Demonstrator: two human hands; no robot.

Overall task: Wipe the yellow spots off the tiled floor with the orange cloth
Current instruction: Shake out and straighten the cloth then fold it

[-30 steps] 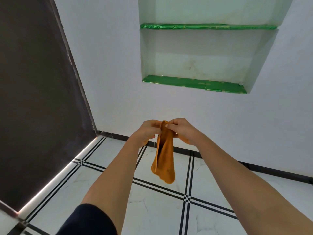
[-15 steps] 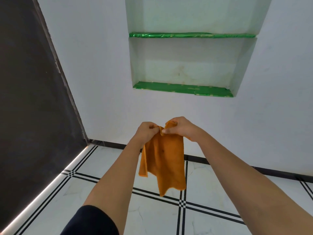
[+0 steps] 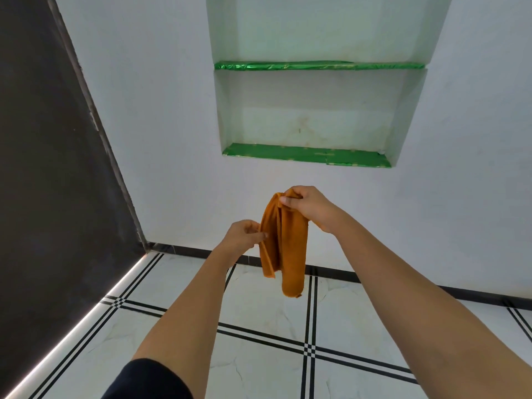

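The orange cloth (image 3: 285, 249) hangs in folds in mid-air in front of me, well above the floor. My right hand (image 3: 308, 207) grips its top end, fingers curled round the fabric. My left hand (image 3: 244, 234) is lower and to the left, and pinches the cloth's left edge about halfway down. The white tiled floor (image 3: 259, 312) with black double lines lies below. No yellow spots show on the part of the floor that I see.
A white wall (image 3: 161, 139) stands ahead with a recessed niche holding two green-lined shelves (image 3: 308, 154). A dark panel (image 3: 51, 168) fills the left side, with a bright strip along its foot. A black skirting (image 3: 331, 273) runs along the wall's base.
My left hand has dropped from the cloth's top corner to its left edge. The cloth, spread out half a second ago, now hangs bunched from my right hand, which is slightly higher.
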